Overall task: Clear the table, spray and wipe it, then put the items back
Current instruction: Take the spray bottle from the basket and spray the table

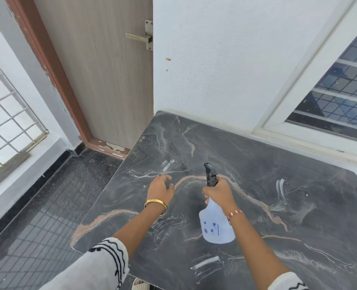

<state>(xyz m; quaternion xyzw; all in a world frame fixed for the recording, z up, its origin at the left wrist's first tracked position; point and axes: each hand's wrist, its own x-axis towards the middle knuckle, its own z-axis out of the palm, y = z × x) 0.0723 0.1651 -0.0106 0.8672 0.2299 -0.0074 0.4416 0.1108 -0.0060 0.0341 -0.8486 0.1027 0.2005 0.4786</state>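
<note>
The counter [257, 164] looks like polished dark stone, grey-black with pale and rust-brown veins, its finish smooth and faintly glossy with whitish streaks. The spray bottle [215, 227] has a translucent pale plastic body with blue print and a black matt plastic trigger head toward 12 o'clock. On the left wrist sits a shiny gold-coloured metal bangle [155, 203]; on the right, a red and white thread band [235, 214]. The sleeves [102, 266] are white cloth with black stitching. The door [102, 70] shows matt wood grain, its handle [140, 37] brushed metal. The floor [37, 227] is dark glossy tile.
</note>
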